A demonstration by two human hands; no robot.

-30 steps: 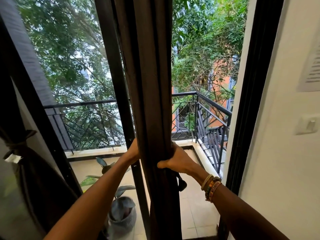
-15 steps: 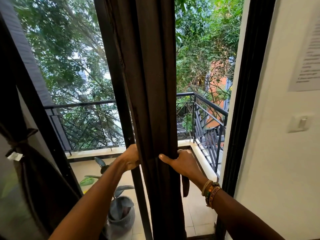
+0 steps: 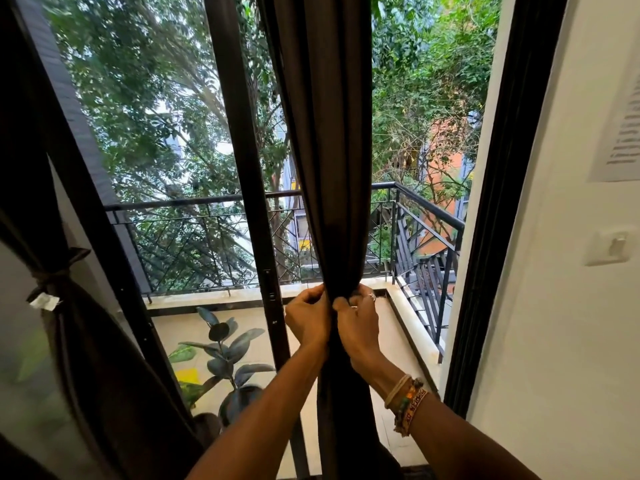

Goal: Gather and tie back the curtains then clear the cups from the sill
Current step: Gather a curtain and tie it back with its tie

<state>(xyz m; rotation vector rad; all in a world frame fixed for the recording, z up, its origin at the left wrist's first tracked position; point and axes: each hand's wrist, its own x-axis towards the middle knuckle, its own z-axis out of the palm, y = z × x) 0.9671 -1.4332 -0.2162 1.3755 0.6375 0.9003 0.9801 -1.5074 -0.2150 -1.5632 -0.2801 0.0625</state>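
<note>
Balcony railing (image 3: pixel 194 201), potted plant (image 3: pixel 225 344) outside; left hand (image 3: pixel 306 320), right hand (image 3: pixel 356 323) clutch curtain (image 3: pixel 329 133).

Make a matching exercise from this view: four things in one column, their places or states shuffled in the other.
1 middle curtain
2 left curtain
3 potted plant
4 wall switch

A on the white wall, far right
B tied back, white tag hanging from it
C gripped by left hand and right hand
D on the balcony floor

Pairs: 1-C, 2-B, 3-D, 4-A
</note>
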